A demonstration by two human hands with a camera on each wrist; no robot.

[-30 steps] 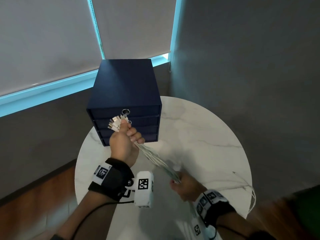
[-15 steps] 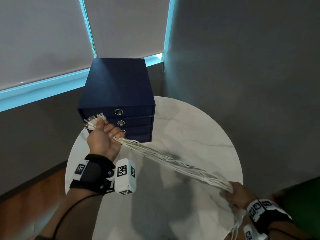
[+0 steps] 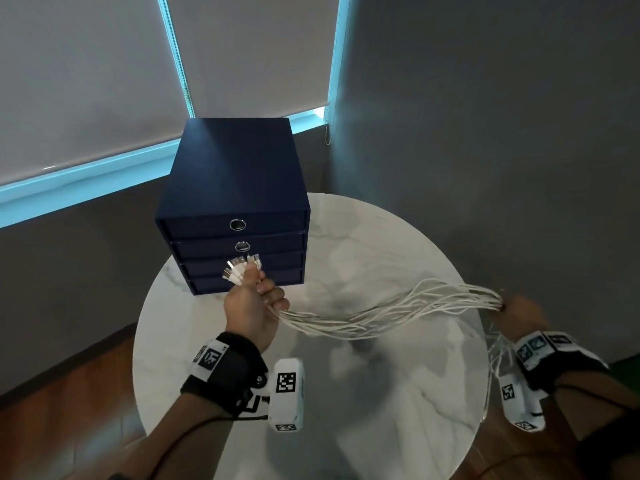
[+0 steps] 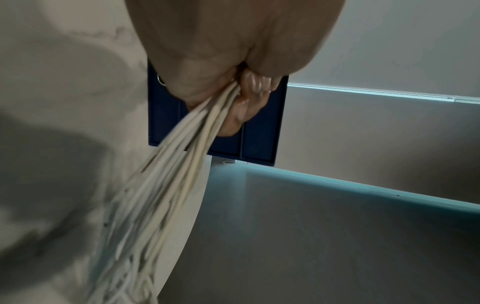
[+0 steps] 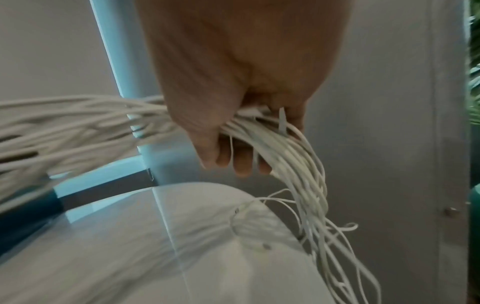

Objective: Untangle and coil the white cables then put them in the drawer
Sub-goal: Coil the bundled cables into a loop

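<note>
At nine o'clock: left hand [image 3: 252, 308] clenched tight round one end of the white cables [image 3: 381, 315], with the little metal plugs [image 3: 242, 270] poking out of the top of the fist. Now right in front of the blue box of drawers [image 3: 235, 216], near the lower two drawers. Half a second ago, more to the left and a bit lower than the plugs are now. All four drawers shut, ring pulls showing on the top two.

In the middle: cables now hanging in a soft, loose curve over the round marble surface [image 3: 346, 410], not pulled into a straight tight line as before. Strands lying mostly side by side, with a few crossing over.

At three o'clock: right hand [image 3: 519, 310] wrapped round the other part of the bunch, at the far edge of the surface. Loose tail ends [image 5: 324, 236] dropping down past the edge, thin and still a bit messy.

Probably combing done for most of the length. Coiling not started yet. No drawer open yet, so nothing put away.
</note>
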